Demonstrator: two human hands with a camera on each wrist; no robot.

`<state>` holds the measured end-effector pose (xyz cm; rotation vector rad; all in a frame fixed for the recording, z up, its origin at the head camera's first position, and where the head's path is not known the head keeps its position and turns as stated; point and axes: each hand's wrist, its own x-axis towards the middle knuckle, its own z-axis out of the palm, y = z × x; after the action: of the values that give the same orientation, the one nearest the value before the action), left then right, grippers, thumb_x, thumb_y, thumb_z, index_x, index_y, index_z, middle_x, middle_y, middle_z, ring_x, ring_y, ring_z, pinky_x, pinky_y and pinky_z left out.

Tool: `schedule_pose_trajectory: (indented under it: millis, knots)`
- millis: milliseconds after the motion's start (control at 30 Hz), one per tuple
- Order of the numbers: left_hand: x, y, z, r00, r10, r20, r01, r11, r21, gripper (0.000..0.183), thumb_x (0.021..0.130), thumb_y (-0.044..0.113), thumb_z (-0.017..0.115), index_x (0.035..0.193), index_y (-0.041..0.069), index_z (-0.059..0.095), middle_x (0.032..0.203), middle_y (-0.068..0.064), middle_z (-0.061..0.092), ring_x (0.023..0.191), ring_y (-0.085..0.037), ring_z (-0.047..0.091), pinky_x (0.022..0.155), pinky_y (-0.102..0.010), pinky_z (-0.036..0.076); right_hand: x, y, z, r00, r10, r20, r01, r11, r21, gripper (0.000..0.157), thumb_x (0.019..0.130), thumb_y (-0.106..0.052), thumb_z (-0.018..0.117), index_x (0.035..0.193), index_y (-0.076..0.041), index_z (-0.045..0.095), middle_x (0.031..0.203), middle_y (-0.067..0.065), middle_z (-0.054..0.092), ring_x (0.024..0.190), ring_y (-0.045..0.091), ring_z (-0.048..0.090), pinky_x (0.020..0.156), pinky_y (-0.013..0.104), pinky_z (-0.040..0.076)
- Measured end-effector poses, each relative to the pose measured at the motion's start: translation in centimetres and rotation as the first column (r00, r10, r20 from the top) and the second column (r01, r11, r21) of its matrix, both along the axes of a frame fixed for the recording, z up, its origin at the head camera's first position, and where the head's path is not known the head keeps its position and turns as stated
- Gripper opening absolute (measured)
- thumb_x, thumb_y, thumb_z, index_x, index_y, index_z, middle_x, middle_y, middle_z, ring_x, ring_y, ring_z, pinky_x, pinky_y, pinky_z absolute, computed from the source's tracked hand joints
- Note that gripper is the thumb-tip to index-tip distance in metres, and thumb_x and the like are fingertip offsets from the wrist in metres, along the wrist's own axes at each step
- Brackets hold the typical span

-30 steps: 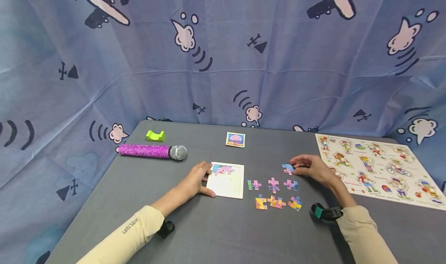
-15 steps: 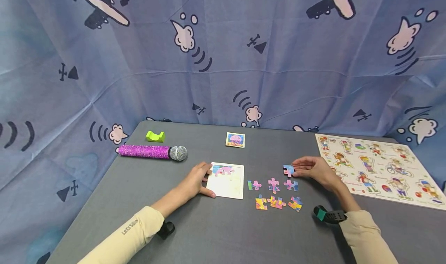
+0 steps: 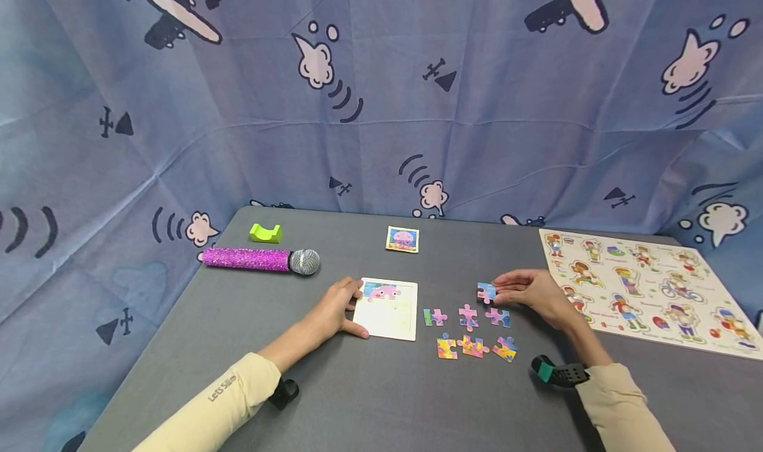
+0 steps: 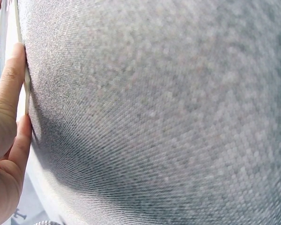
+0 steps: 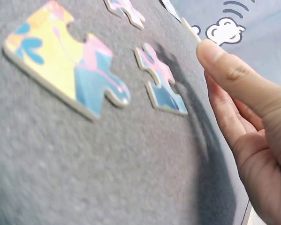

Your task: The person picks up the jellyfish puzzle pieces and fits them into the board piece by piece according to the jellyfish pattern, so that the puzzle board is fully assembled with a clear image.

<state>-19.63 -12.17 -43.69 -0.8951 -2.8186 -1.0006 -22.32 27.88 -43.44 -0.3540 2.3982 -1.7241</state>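
Observation:
My left hand (image 3: 334,309) grips the left side of a square white puzzle tray (image 3: 387,319), thumb near its front corner and fingers at the back one. The tray's thin edge (image 4: 27,89) meets those fingertips in the left wrist view. Joined pieces with a pink face (image 3: 383,291) lie along the tray's back side. Right of the tray, my right hand (image 3: 533,294) pinches a blue-and-pink puzzle piece (image 3: 485,293) between thumb and fingers, over the back of the loose pieces. Below that hand lie a pink-and-blue piece (image 5: 161,82) and a yellow-and-blue piece (image 5: 60,61).
Several loose puzzle pieces, among them a yellow one (image 3: 446,347), lie in two rows. A small jellyfish picture card (image 3: 403,239) stands behind the tray. A glittery purple microphone (image 3: 256,259) and green holder (image 3: 265,233) are at left, a large picture board (image 3: 650,293) at right.
My right hand has turned the pinched piece so its pink side faces nearer me, and has shifted it slightly left. The left hand and the tray have stayed put.

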Motion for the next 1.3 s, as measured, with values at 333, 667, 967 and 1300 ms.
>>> schedule_pose_trajectory:
  millis: [333,667,967,1300]
  knots:
    - [-0.1,0.0,-0.1,1.000,0.003,-0.025,-0.004,1.000,-0.021,0.096,0.053,0.023,0.093,0.126,-0.019,0.048,0.099,-0.015,0.059,0.095,-0.030,0.056,0.090,-0.040,0.050,0.2,-1.8,0.2,0.999,0.027,-0.030,-0.027,1.000,-0.009,0.040,0.075,0.001,0.078,0.105,0.020,0.060,0.098,0.022,0.069,0.082,0.009,0.069,0.071,0.024,0.057]
    - [0.1,0.1,0.0,1.000,0.006,0.007,-0.006,1.000,-0.020,0.095,0.054,0.021,0.093,0.127,-0.020,0.047,0.100,-0.015,0.058,0.095,-0.030,0.056,0.087,-0.037,0.052,0.1,-3.9,0.2,0.999,0.036,0.003,-0.035,0.995,-0.091,0.041,0.073,0.005,0.078,0.105,0.022,0.059,0.093,0.010,0.072,0.082,0.009,0.069,0.072,0.025,0.057]
    - [0.0,0.1,-0.1,1.000,0.018,0.019,-0.018,1.000,-0.010,0.095,0.054,0.021,0.093,0.127,-0.018,0.047,0.101,-0.014,0.059,0.094,-0.029,0.056,0.088,-0.038,0.051,-0.1,-6.2,0.2,0.998,0.060,0.020,-0.057,0.991,-0.123,0.040,0.073,0.006,0.077,0.105,0.022,0.059,0.096,0.018,0.070,0.082,0.011,0.069,0.073,0.026,0.058]
    - [0.1,0.0,0.2,1.000,0.016,0.020,-0.016,1.000,-0.023,0.096,0.055,0.023,0.093,0.128,-0.018,0.047,0.102,-0.014,0.059,0.096,-0.031,0.056,0.089,-0.039,0.051,-0.5,-8.9,-0.1,0.997,0.071,0.022,-0.069,0.995,-0.069,0.037,0.073,0.000,0.080,0.104,0.016,0.064,0.098,0.021,0.070,0.083,0.012,0.069,0.073,0.025,0.057]
